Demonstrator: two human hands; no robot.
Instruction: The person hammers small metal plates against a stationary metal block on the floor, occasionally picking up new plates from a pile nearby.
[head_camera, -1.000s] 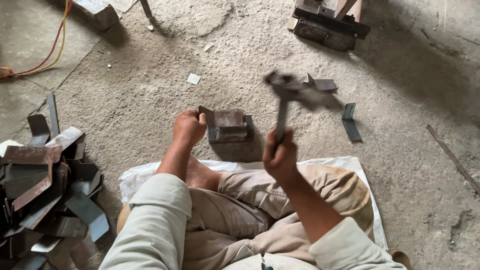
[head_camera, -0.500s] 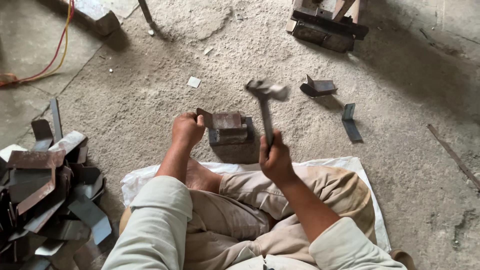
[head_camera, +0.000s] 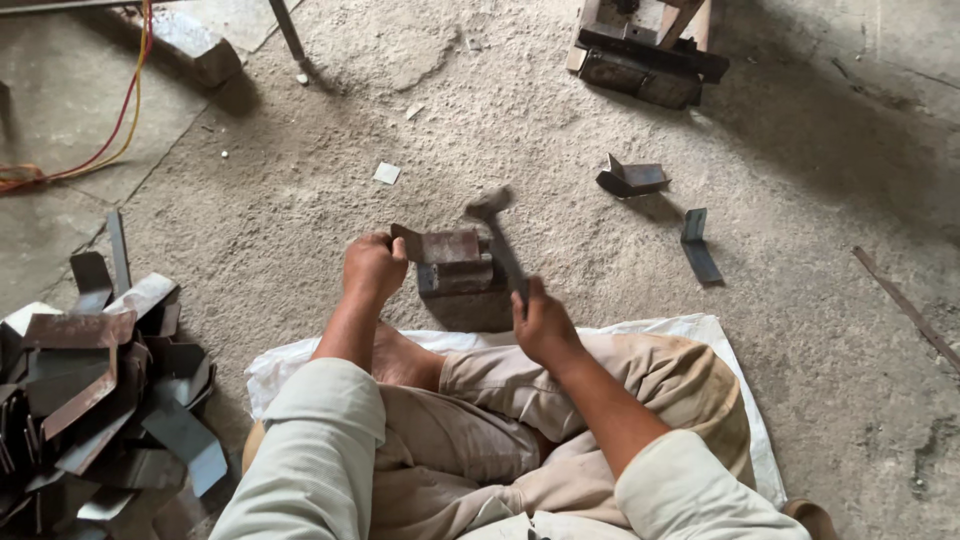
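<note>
Two hands busy; left hand (head_camera: 372, 268) pinches bent plate (head_camera: 440, 245) on steel block (head_camera: 462, 290) on floor (head_camera: 300, 200); right hand (head_camera: 540, 322) fisted on hammer (head_camera: 500, 235), head blurred over plate; scrap pile (head_camera: 90, 380) left.

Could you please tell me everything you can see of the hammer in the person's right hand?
The dark metal hammer has a blurred, rusty-grey head and a straight dark handle. The right hand grips the handle's lower end. It tilts up and leftwards, its head just beside the rusty bent metal plate on the block; contact cannot be told.
</note>
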